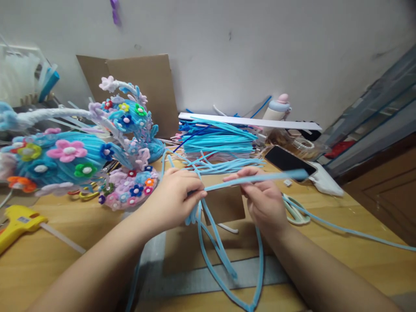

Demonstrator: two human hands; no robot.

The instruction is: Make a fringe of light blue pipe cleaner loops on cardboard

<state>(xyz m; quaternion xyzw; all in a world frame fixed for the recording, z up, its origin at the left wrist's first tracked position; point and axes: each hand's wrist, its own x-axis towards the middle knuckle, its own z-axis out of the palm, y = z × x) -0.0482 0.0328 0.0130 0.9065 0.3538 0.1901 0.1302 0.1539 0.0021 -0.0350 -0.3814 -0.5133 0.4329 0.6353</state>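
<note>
"One blue stem [222, 183], where?"
"Between them: the left hand [178, 193] pinches it, the right hand [264, 201] grasps it too."
"The glue gun [19, 211], further left, its label [23, 219]?"
"Too small to read."

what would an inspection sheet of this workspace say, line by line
Surface: light-brown wooden table, with a flat brown cardboard sheet on it
Work pieces: long light-blue fuzzy stems; several trail in bends below the left hand
Clutter: yellow plastic glue gun, dark-screened rectangular phone, pale-green looped scissor handles, blue fuzzy craft pieces with multicoloured flowers
Hands: left pinches the stems; right hand is at one outstretched stem, its grip unclear
Cables: thin white cord-like curve at the left edge; its ends cannot be made out
Surroundings: pale grey wall; upright brown cardboard panel and stacked blue stems before it
</note>
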